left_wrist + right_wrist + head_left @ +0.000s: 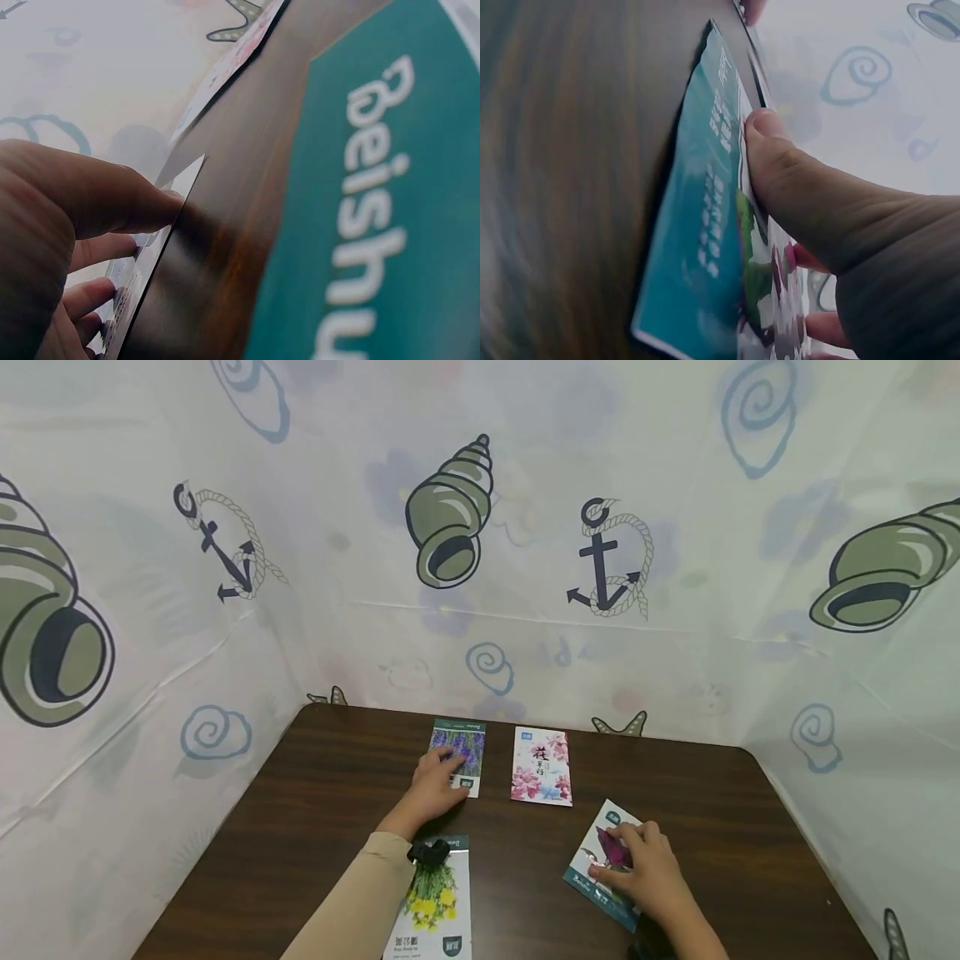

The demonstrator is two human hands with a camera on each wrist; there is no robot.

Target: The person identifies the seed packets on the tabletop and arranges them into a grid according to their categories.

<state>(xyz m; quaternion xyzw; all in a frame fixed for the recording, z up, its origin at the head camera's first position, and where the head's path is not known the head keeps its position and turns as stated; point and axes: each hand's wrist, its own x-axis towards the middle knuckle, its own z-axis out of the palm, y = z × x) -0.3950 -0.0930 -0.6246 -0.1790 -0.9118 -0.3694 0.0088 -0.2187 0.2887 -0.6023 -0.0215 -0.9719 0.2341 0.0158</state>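
My left hand [433,782] rests on a packet printed with purple lavender [465,750] near the table's back edge. Its thumb touches the packet's lower edge, and the other fingers lie spread over the face in the left wrist view. At the right, my right hand [651,870] pinches a tilted packet with a dark purple flower and a teal band [697,225]. The thumb presses on its face, which looks buckled there, while the other fingers are partly hidden behind it in the right wrist view.
A packet with pink blossoms [542,767] lies between the two hands, farther back. Under the left forearm is a packet with yellow flowers [433,902], partly covered by the sleeve [352,897]. A printed cloth wall [525,668] surrounds the dark wooden table [300,827].
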